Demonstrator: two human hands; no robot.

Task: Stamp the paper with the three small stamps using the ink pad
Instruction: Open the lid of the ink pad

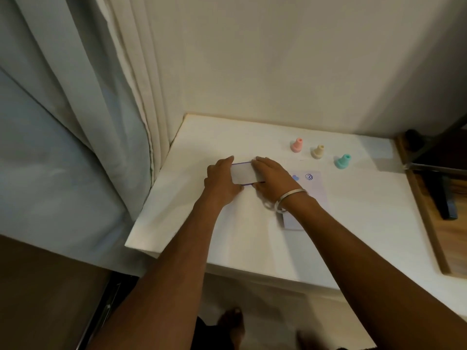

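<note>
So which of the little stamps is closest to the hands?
The pink stamp. It stands leftmost in the row, nearest the right hand; the beige stamp and teal stamp sit farther right.

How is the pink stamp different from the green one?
The pink stamp is pale pink; the green stamp is teal. The pink stamp stands farther back, nearer the wall, at the left end of the row; the green stamp stands nearer the person, at the right end. The green stamp is closer to the paper than the pink one. Both stand upright on the table, untouched, with the same flared shape.
</note>
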